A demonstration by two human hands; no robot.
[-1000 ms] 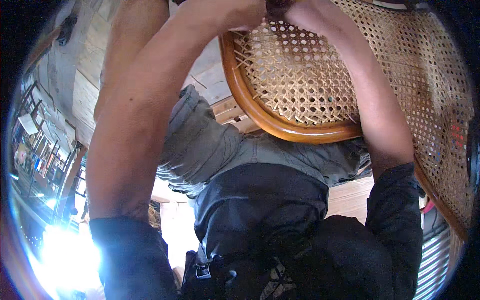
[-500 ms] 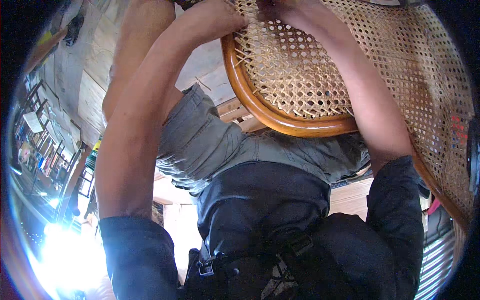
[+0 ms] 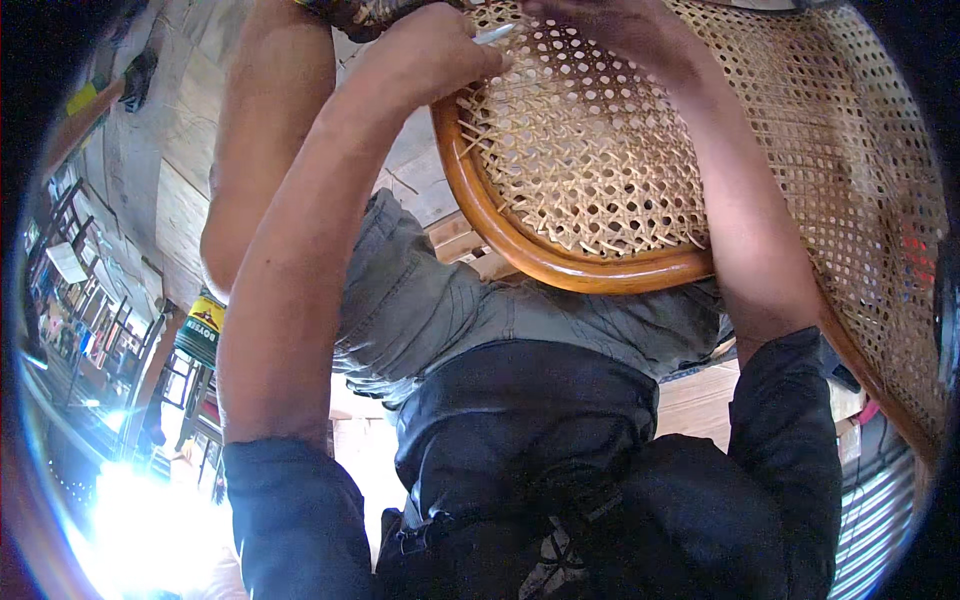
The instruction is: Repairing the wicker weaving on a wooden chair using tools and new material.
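Across my lap lies a curved wooden frame (image 3: 560, 272), glossy orange-brown, with woven cane webbing (image 3: 600, 165) filling it. Loose cane ends stick out along the frame's inner edge. At the frame's upper left, my left hand (image 3: 445, 50) is closed round a slim silvery tool (image 3: 494, 34); only a short piece of it shows, over the webbing. My right hand (image 3: 625, 35) reaches over the cane from the right, close to that tool. Its fingers are dark, blurred and partly cut off by the top edge, so their grip is hidden.
A larger cane-webbed panel (image 3: 850, 180) with a wooden edge rises on the right. A green and yellow can (image 3: 203, 325) stands beyond my left forearm. Wooden boards (image 3: 185, 215) cover the floor at left, with chair frames (image 3: 75, 255) farther off. Bright light glares at lower left.
My left hand has shifted slightly right and down, and the silvery tool now shows in it. My right hand has moved a little on the cane. The frame sits slightly lower in view.
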